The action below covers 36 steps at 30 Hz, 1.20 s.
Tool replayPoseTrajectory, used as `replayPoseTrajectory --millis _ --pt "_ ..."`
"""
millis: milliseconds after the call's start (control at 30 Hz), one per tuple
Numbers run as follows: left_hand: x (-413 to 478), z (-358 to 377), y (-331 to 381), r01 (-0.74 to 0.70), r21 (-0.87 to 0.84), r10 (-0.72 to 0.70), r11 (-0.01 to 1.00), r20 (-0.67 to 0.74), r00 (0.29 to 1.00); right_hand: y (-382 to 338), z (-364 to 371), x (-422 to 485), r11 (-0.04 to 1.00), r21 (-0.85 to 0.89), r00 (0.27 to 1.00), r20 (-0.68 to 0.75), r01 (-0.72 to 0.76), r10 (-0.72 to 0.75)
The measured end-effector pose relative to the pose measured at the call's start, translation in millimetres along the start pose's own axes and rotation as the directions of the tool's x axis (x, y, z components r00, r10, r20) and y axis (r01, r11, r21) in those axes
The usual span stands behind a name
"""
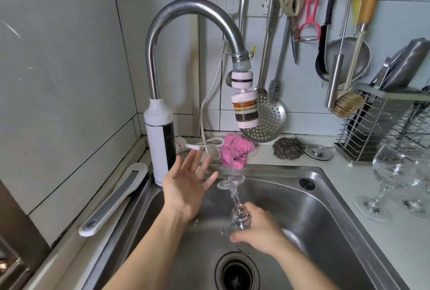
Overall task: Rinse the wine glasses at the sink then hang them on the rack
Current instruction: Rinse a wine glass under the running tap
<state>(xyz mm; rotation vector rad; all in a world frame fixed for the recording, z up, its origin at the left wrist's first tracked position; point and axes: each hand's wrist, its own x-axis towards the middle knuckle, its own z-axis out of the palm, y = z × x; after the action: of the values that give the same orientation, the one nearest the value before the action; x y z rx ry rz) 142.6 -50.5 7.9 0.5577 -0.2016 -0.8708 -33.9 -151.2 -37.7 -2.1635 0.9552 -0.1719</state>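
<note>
Though crowded at the far rim by faucet filter (246,112), pink cloth (235,150) and scourer (288,148), grips the wine glass (240,216) over the sink (325,196) in the right hand (258,233), fingers curled round the bowl. Spreads the left hand (183,187) wide just left of the foot. Open room right and near, above the drain (237,273). Points foot up and far, stem leaning left.

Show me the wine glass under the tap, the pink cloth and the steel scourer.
wine glass (234,196): head view, on its stem, below the upturned foot.
pink cloth (235,150): head view, on its fluffy middle.
steel scourer (288,148): head view, on its middle.
</note>
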Motion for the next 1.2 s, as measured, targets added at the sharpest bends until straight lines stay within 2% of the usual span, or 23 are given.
replayPoseTrajectory --millis 67,133,167,233,300,467,600,733,833,900,1033,1133,1200 --pt "1 0 1 -0.006 0.015 0.006 1.000 0.040 0.999 0 0 0 1.000 0.000 1.000 -0.001 0.000 0.000" --pt "0 3 1 0.002 0.155 -0.009 0.988 0.046 0.999 1 0 1 1.000 0.001 1.000 -0.008 -0.005 0.005" --pt "-2 5 -1 0.005 0.304 -0.016 0.953 0.035 0.999 1 0 1 1.000 0.006 1.000 -0.009 -0.005 0.005" --pt "-8 9 -11 0.004 0.603 -0.045 0.798 0.052 0.998 2 1 2 1.000 0.015 1.000 0.000 -0.001 0.001" --pt "-14 11 -25 -0.012 0.720 -0.105 0.694 0.118 0.987 2 1 2 1.000 0.014 1.000 0.016 0.009 -0.009" --pt "-12 9 -36 -0.078 0.764 -0.073 0.640 0.161 0.984 0 -1 -1 1.000 -0.008 0.998 0.062 0.024 -0.023" --pt "-17 11 -34 -0.115 0.777 -0.086 0.619 0.213 0.973 5 -4 -4 1.000 0.007 0.997 0.078 -0.030 0.029" --pt "-22 17 -34 -0.117 0.838 -0.032 0.532 0.159 0.987 12 -19 -15 0.990 0.065 0.992 0.014 -0.126 0.126" --pt "-25 21 -31 -0.104 0.880 -0.051 0.463 0.144 0.988 10 -43 -29 0.982 0.108 0.985 -0.063 -0.156 0.163" --pt "-26 22 -31 -0.062 0.866 -0.105 0.496 0.130 0.986 4 -64 -41 0.976 0.155 0.976 -0.134 -0.150 0.171" --pt "-30 28 -41 0.031 0.756 -0.261 0.654 0.186 0.947 -9 -105 -78 0.965 0.253 0.924 -0.350 -0.066 0.155" --pt "-42 37 -58 0.135 0.647 -0.373 0.751 0.247 0.894 -15 -133 -109 0.973 0.230 0.872 -0.477 0.001 0.112" --pt "-51 47 -71 0.167 0.591 -0.404 0.789 0.295 0.866 -19 -154 -127 0.985 0.171 0.873 -0.482 0.002 0.082"
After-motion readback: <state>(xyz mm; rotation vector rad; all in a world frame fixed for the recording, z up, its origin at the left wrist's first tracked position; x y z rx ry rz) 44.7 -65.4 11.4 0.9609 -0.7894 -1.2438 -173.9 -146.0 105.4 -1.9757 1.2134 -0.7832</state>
